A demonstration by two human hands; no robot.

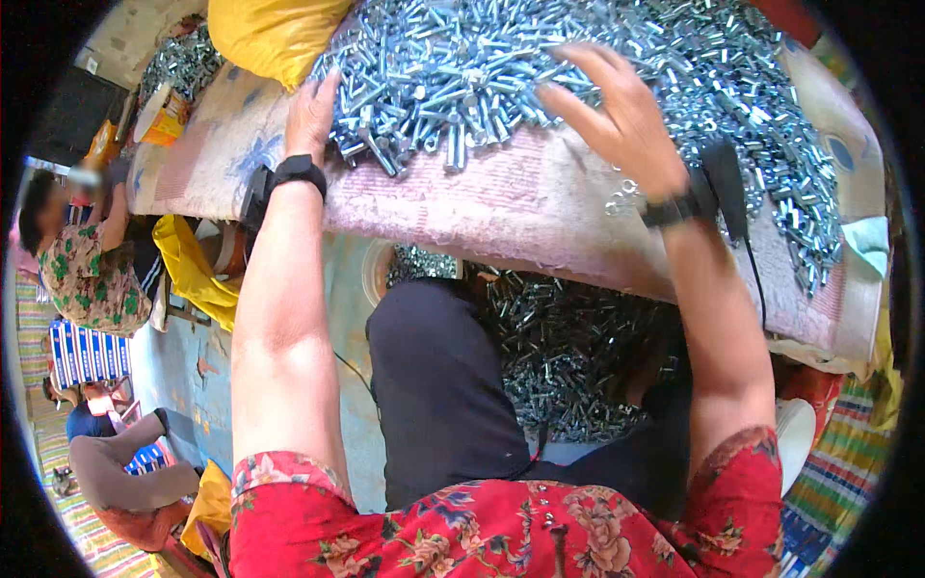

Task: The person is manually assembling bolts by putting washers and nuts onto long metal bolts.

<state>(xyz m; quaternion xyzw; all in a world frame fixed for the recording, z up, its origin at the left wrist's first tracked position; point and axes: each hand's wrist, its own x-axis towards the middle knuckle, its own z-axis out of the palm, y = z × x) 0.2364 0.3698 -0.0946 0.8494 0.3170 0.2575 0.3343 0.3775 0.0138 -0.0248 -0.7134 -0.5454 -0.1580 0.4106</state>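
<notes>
A wide heap of silvery bolts [453, 82] is spread over a cloth-covered table [501, 207] in front of me. My left hand [310, 116] is at the heap's left edge, beside a yellow sack [275, 40]. It is seen edge-on, with its fingers stretched forward and nothing visible in them. Over the right part of the bolts hovers my right hand [621, 120], slightly blurred. Its thumb and fingers are spread apart, holding nothing. A few small shiny rings [622, 197] lie on the cloth near my right wrist.
Below the table, more bolts [568, 376] are piled on the floor near my knees. A dark cable [754, 275] hangs by my right forearm. Two other people [92, 255] are at the left, one by the table. Blue-and-white boxes [89, 354] are stacked there.
</notes>
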